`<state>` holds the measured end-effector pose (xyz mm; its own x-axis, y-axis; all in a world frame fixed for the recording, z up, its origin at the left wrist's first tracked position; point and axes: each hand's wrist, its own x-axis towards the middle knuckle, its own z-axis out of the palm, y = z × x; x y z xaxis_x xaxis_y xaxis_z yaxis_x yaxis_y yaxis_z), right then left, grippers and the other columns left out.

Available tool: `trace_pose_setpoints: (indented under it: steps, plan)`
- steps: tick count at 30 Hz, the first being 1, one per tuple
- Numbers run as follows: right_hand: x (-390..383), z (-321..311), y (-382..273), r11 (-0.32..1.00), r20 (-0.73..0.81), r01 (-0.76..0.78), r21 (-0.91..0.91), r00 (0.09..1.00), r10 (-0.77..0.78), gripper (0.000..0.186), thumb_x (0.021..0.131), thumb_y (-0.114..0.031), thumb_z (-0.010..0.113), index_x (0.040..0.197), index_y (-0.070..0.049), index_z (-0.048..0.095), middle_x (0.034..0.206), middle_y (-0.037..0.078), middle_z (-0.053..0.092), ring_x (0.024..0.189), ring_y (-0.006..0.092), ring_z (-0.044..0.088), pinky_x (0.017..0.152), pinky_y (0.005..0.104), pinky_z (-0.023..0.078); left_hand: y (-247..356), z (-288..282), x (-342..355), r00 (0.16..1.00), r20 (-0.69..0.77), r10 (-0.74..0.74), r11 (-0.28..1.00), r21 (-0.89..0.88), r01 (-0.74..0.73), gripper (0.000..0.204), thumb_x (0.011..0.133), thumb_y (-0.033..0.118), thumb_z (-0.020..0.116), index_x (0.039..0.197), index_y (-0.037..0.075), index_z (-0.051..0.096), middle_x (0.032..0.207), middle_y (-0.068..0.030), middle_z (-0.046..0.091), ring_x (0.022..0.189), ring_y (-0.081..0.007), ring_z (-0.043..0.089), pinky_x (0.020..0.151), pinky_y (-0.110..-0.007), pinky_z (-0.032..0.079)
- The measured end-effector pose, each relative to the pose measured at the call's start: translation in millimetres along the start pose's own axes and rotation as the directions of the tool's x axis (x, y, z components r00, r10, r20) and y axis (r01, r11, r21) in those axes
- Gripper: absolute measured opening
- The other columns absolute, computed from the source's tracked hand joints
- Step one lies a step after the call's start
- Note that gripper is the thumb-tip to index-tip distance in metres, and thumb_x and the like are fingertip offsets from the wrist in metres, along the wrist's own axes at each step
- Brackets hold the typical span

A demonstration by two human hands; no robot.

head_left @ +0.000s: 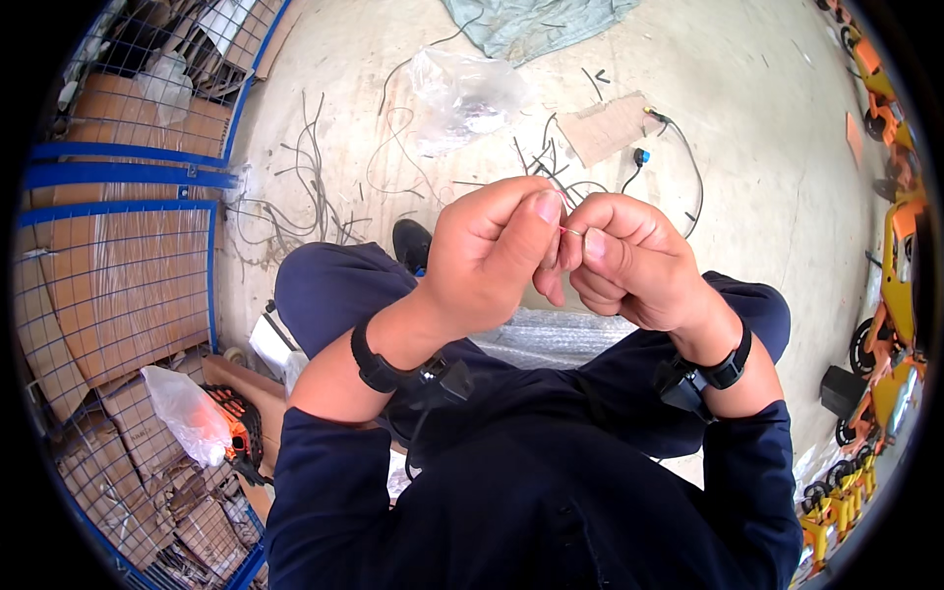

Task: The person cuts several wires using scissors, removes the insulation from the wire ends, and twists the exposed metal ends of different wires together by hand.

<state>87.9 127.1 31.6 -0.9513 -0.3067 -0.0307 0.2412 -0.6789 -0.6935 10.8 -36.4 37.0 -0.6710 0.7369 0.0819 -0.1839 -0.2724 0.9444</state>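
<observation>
Both hands are raised close together at the middle of the view, above my bent knees. My left hand point(492, 254) is closed, with the thumb pressed on the curled index finger. My right hand point(637, 258) pinches with thumb and index finger. A thin wire point(568, 231), partly reddish and partly pale, spans the small gap between the fingertips, and each hand grips it. Most of its length is hidden by the fingers. Black wrist straps carry small dark devices below both hands.
Loose dark cables point(313, 172) lie on the floor ahead, near a clear plastic bag point(467, 93) and a cardboard piece point(608, 128). A cable with a blue connector point(642, 156) sits right of them. Blue mesh cages point(118, 295) stand left; yellow-orange wheeled machines point(897, 256) line the right.
</observation>
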Motion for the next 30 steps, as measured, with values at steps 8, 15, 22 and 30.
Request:
trace_pose_setpoints:
  steps: [8,15,22,30]
  plan:
    - [2.3,-5.0,7.3,0.998,0.061,0.052,0.028,0.997,-0.053,0.021,0.101,-0.013,0.042,0.101,0.002,0.057,0.090,0.018,0.066,0.055,0.0096,0.055,0.040,0.0193,0.026,6.0,6.7,5.1,0.979,-0.006,-0.203,0.928,-0.320,0.191,0.038,0.100,0.021,0.040,0.065,0.004,0.039,0.064,-0.0095,0.046,0.043,-0.0130,0.043,0.039,-0.027,0.046]
    - [-0.6,-8.4,1.8,0.999,0.070,0.049,0.024,0.996,-0.051,0.020,0.100,-0.015,0.046,0.099,0.001,0.057,0.090,0.016,0.066,0.053,0.0078,0.050,0.041,0.0201,0.026,-0.9,1.4,7.1,0.979,0.073,-0.188,0.897,-0.393,0.201,0.036,0.102,0.027,0.036,0.077,0.003,0.044,0.074,-0.0090,0.049,0.050,-0.0126,0.047,0.047,-0.024,0.045]
    - [-5.5,-12.1,-15.4,0.986,-0.098,0.029,-0.163,0.994,-0.045,0.020,0.098,-0.017,0.052,0.094,0.000,0.062,0.072,0.006,0.060,0.048,0.0042,0.038,0.044,0.0198,0.030,-15.4,-6.5,4.8,0.997,0.080,0.000,0.994,0.106,-0.009,0.030,0.099,0.025,0.051,0.114,0.000,0.057,0.092,-0.0065,0.064,0.066,-0.0110,0.062,0.058,-0.022,0.048]
    - [-11.0,-21.5,-30.8,0.915,-0.239,-0.229,-0.331,0.959,0.153,0.018,0.095,-0.016,0.054,0.089,-0.003,0.064,0.065,0.002,0.059,0.048,0.0045,0.044,0.044,0.0190,0.035,-17.7,-7.4,6.9,0.992,0.077,0.101,0.859,0.497,-0.126,0.013,0.085,0.004,0.065,0.097,0.003,0.068,0.079,-0.0069,0.066,0.066,-0.0133,0.064,0.058,-0.025,0.049]
